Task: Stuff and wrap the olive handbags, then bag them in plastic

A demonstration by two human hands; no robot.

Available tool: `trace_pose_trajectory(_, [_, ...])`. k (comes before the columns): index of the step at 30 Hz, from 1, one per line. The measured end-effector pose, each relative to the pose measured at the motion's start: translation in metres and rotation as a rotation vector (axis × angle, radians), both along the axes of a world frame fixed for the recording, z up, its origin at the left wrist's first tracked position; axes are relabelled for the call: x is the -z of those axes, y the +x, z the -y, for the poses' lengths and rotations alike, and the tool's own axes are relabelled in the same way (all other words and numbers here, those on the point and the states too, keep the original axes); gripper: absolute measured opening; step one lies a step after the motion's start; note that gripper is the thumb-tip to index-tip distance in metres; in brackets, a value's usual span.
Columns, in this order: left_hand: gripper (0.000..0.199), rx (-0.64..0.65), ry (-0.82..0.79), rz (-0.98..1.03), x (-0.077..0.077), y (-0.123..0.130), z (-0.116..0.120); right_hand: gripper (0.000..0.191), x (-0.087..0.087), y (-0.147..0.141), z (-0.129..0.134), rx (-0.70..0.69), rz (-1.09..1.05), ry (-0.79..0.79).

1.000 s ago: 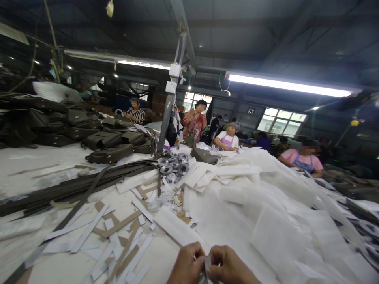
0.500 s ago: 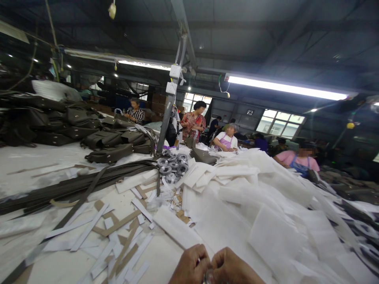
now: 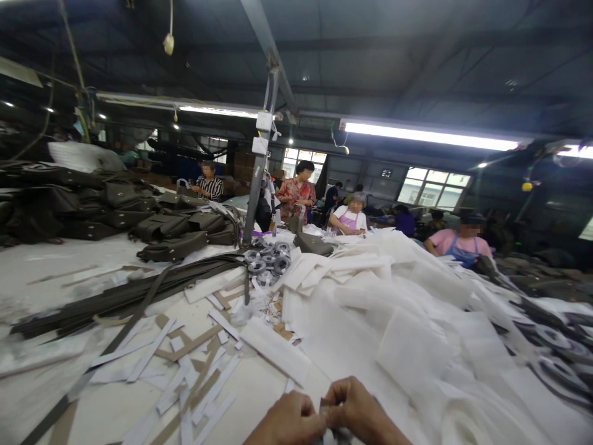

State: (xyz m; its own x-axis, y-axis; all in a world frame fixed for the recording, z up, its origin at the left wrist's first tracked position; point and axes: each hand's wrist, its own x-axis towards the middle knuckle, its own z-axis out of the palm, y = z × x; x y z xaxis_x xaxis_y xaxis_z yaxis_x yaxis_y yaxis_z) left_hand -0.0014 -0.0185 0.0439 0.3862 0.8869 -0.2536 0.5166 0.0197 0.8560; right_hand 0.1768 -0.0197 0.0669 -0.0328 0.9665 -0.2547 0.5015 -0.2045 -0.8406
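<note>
Grip: left hand (image 3: 291, 419) and right hand (image 3: 353, 405) close together, both pinching a small grey piece (image 3: 323, 404), mostly hidden | piece: between them, at the bench's (image 3: 260, 390) near side | left: scattered paper strips (image 3: 151, 350) | right: heaped white sheets (image 3: 412, 346) | beyond: grey coils (image 3: 269, 262) beside the sheets

Beyond the right grip (image 3: 349, 402) lies a heap of sheets (image 3: 361, 327); left of the heap, strips (image 3: 152, 350) with bags (image 3: 173, 247) behind them.
</note>
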Motion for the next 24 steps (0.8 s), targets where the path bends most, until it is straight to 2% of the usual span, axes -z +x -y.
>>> trace_pose_trajectory(4, [0.021, -0.107, -0.015, -0.014, -0.006, 0.006, 0.010, 0.008, -0.007, -0.001, 0.009, -0.059, 0.014, 0.095])
trace_pose_trajectory(8, [0.016, -0.158, -0.019, 0.026, -0.009, 0.014, 0.020, 0.014, -0.018, 0.006, 0.009, -0.179, -0.021, 0.059])
trace_pose_trajectory(11, [0.015, -0.131, 0.006, 0.048, -0.010, 0.019, 0.025, 0.016, -0.025, 0.012, 0.007, -0.284, -0.037, 0.034])
trace_pose_trajectory(14, [0.015, -0.103, 0.024, 0.049, -0.011, 0.020, 0.027, 0.014, -0.028, 0.014, 0.009, -0.299, 0.014, 0.054])
trace_pose_trajectory(20, [0.012, -0.003, 0.056, 0.043, -0.019, 0.011, 0.024, 0.015, -0.035, 0.010, 0.026, -0.329, 0.209, 0.248])
trace_pose_trajectory(24, [0.018, 0.049, 0.026, 0.127, -0.014, 0.008, 0.023, 0.019, -0.038, 0.007, 0.034, -0.385, 0.345, 0.383])
